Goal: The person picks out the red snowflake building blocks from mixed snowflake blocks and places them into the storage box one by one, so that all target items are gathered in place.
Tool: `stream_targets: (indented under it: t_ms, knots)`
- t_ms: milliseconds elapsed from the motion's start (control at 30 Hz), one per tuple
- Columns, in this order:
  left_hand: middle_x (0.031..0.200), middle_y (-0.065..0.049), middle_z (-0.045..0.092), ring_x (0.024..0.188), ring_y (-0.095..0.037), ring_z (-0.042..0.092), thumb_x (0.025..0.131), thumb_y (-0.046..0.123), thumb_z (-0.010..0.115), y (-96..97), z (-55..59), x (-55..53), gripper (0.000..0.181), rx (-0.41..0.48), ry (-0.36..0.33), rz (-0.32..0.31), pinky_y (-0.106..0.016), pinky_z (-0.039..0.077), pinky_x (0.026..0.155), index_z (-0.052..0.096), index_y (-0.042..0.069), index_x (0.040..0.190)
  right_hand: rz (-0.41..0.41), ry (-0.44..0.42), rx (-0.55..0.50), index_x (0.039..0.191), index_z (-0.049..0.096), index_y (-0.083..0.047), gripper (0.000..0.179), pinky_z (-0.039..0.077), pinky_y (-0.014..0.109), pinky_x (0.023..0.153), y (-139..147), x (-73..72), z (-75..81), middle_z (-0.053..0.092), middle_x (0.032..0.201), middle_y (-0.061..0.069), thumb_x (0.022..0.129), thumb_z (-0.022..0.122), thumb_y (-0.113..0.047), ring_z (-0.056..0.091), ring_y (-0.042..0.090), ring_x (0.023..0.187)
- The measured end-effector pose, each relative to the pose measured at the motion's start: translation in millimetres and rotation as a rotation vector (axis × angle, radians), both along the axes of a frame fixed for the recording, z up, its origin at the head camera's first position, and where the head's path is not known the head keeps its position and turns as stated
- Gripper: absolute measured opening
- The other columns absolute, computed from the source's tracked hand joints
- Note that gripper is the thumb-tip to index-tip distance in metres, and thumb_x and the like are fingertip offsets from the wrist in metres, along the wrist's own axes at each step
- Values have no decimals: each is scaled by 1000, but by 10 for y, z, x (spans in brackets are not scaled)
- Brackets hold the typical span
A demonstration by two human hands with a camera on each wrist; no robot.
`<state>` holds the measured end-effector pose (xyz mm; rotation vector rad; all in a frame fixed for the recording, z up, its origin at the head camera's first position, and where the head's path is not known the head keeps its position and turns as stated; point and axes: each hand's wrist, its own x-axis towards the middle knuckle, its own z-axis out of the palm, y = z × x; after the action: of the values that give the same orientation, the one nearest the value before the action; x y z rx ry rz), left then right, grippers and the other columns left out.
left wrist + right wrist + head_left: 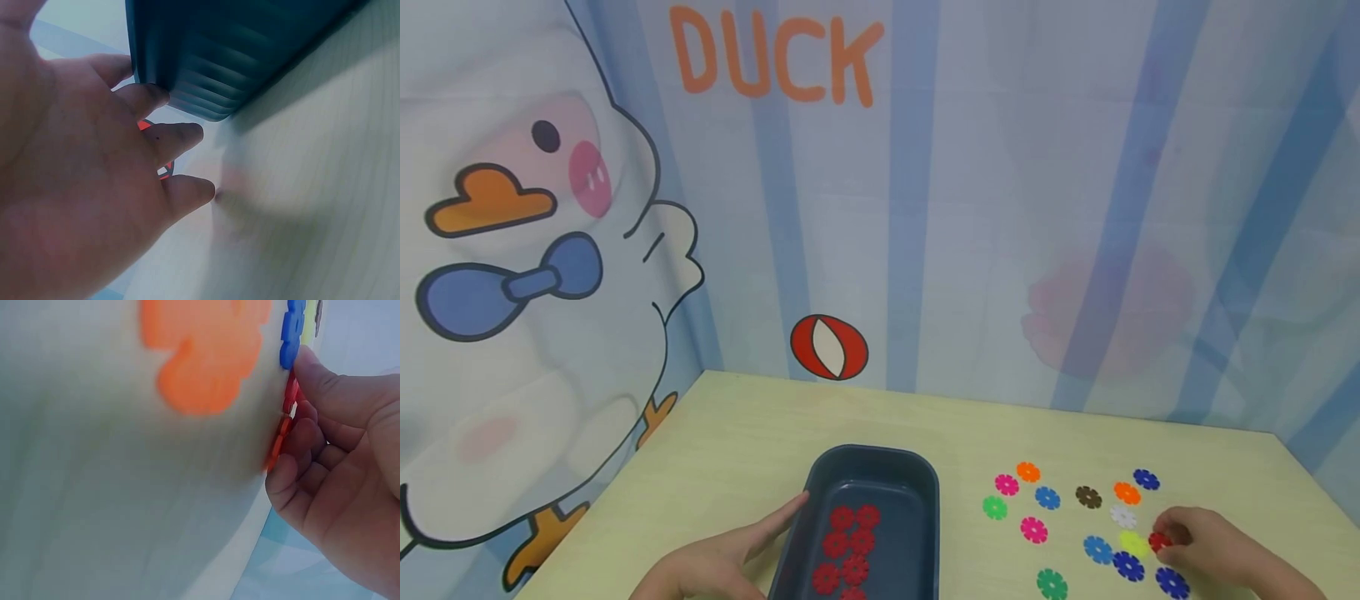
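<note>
A dark blue rectangular tray (pixel 929 533) stands on the table and holds several red interlocking discs (pixel 835 546). My left hand (pixel 718 562) is at the tray's left side. In the left wrist view, the extended fingers (pixel 140 100) reach the tray's outer wall, the lower ones apart from it. To the right, my right hand (pixel 1213 546) pinches a red interlocking disc (pixel 1160 542) between thumb and fingers, low over the table. That red disc (pixel 290 394) is partly covered by the fingers in the right wrist view. A yellow disc (pixel 1134 544) and a dark blue disc (pixel 1172 582) lie beside it.
Loose discs in several colours lie right of the tray, among them a pink disc (pixel 1033 530), a brown disc (pixel 1088 497) and a green disc (pixel 1052 584). An orange disc (pixel 206 356) is close in the right wrist view. A printed curtain (pixel 977 208) hangs behind the table.
</note>
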<state>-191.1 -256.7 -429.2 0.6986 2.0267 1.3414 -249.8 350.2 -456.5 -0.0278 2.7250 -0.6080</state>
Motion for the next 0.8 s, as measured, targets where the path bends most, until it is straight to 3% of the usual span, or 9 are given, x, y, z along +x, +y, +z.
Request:
stream_targets:
  t_ms: [500, 800]
  knots:
    - [162, -11, -4, 144, -39, -5, 75, 36, 82, -3, -10, 4, 112, 11, -26, 14, -61, 10, 109, 5, 31, 156, -21, 26, -8, 89, 56, -3, 34, 47, 32, 73, -12, 55, 45, 52, 78, 1, 78, 79, -26, 49, 16, 76]
    - [162, -12, -4, 144, -40, -6, 74, 51, 78, 2, -14, -1, 114, 5, 16, -21, -66, 8, 109, 3, 27, 156, -40, 33, -33, 89, 56, -3, 32, 47, 32, 73, -4, 60, 61, 54, 80, 0, 80, 77, -25, 49, 16, 78]
